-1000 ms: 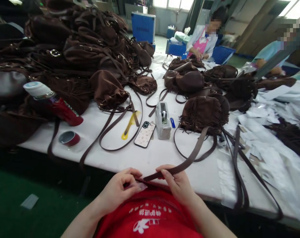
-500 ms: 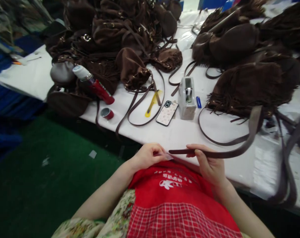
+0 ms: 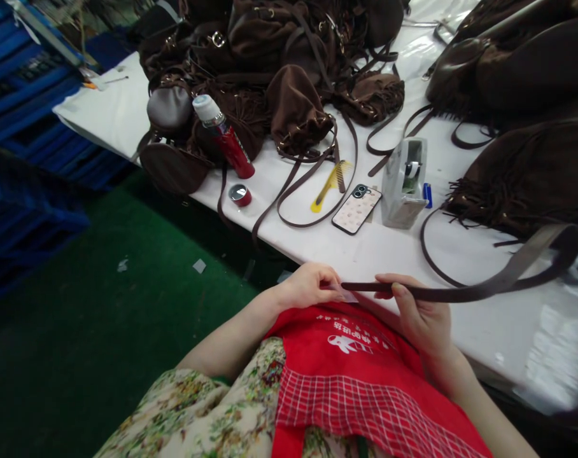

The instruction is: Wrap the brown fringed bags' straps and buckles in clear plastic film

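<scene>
Near the table's front edge, just above the red apron, my right hand (image 3: 422, 315) pinches a dark brown bag strap (image 3: 465, 294) close to its end. The strap runs off to the right and loops back over the table. My left hand (image 3: 310, 285) has its fingers closed on a small translucent plastic piece (image 3: 349, 296), whose corner sticks out towards the strap. The strap's tip meets the left fingertips; whether it lies inside the plastic I cannot tell. At the right, a brown fringed bag (image 3: 522, 178) lies on the table beside the strap.
Past my hands on the white table (image 3: 289, 235) lie a phone (image 3: 357, 208), a tape dispenser (image 3: 404, 191), a yellow comb (image 3: 328, 187), a red spray can (image 3: 232, 146) and its cap (image 3: 240, 194). Brown bags (image 3: 270, 38) pile up behind. Blue pallets (image 3: 26, 210) stand left.
My left hand and the strap tip have come together, closing the small gap between them. The camera view has turned left, so the table things appear further right.
</scene>
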Demonstrator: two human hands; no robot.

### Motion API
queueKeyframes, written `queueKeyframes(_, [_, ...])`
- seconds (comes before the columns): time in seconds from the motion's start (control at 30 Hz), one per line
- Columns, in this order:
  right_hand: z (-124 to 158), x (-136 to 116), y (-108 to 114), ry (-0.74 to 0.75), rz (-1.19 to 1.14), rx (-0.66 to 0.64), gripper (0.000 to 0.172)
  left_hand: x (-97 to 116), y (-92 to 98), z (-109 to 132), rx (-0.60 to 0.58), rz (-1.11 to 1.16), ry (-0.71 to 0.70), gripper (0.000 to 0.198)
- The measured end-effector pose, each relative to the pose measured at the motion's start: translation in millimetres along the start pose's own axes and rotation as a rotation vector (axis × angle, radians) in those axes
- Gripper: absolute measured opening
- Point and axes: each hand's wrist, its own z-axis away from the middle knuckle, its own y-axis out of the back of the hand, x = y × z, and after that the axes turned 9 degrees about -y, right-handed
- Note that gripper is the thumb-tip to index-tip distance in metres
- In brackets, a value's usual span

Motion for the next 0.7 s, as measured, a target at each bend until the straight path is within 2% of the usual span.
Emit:
queueKeyframes(0.17, [-4.7, 1.5, -3.4, -0.031, 0.068, -0.047, 0.028, -4.2, 3.0, 3.1, 0.019, 0.089, 0.017, 0.028])
queueKeyframes(0.27, [-7.6, 0.4, -20.1, -0.068, 0.02, -0.044, 0.029, -0.9, 1.4, 0.1, 0.004, 0.117, -0.014, 0.032])
queueKeyframes(0.33, [-10.5, -3.0, -35.3, -0.113, -0.079, -0.087, 0.03, 2.9, -4.3, -2.4, 0.039, 0.04, -0.024, 0.037])
queueKeyframes(0.43, [-24.6, -11.0, -46.4, -0.254, -0.368, -0.175, 0.035, 1.7, -13.1, -0.9, 0.175, -0.187, -0.011, 0.042])
queueKeyframes(0.5, [-36.2, -16.9, -40.6, -0.334, -0.646, -0.093, 0.036, -6.3, -13.8, 2.2, 0.18, -0.355, 0.015, 0.041])
queueKeyframes(0.57, [-41.4, -21.2, -32.4, -0.33, -0.836, 0.105, 0.04, -15.3, -11.4, 4.4, 0.174, -0.448, 0.004, 0.041])
queueKeyframes(0.6, [-40.7, -22.2, -31.3, -0.319, -0.851, 0.182, 0.043, -18.6, -10.1, 4.8, 0.171, -0.46, -0.004, 0.041])
queueKeyframes(0.63, [-38.4, -22.2, -33.1, -0.318, -0.819, 0.199, 0.047, -20.8, -9.3, 4.8, 0.174, -0.464, -0.008, 0.041])
queueKeyframes(0.67, [-35.2, -21.3, -37.6, -0.331, -0.763, 0.161, 0.048, -21.9, -8.9, 4.5, 0.185, -0.459, -0.013, 0.041])
queueKeyframes(0.7, [-31.8, -19.7, -43.4, -0.362, -0.706, 0.045, 0.047, -22.3, -8.8, 4.1, 0.204, -0.457, -0.017, 0.04])
